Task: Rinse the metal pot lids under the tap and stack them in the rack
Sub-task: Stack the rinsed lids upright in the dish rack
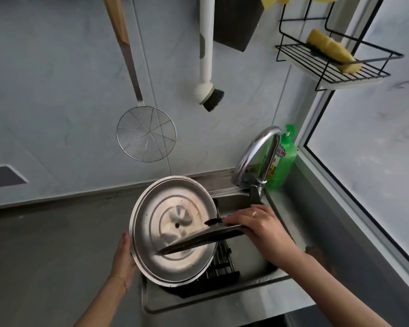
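Observation:
A large round metal lid (172,223) stands tilted on edge over the left side of the sink, its hollow underside facing me. My left hand (123,251) holds it from behind at its left rim. A second, darker lid (198,239) with a black knob is seen edge-on, crossing in front of the large one. My right hand (262,227) grips its right rim. A dark dish rack (222,267) sits in the sink under both lids. The chrome tap (257,159) arches above the sink's back right; no water shows.
The steel sink (253,263) is set in a grey counter (45,244). A green soap bottle (283,159) stands behind the tap. On the wall hang a wire skimmer (147,133), a dish brush (208,90) and a black wire shelf (328,64) holding a yellow sponge.

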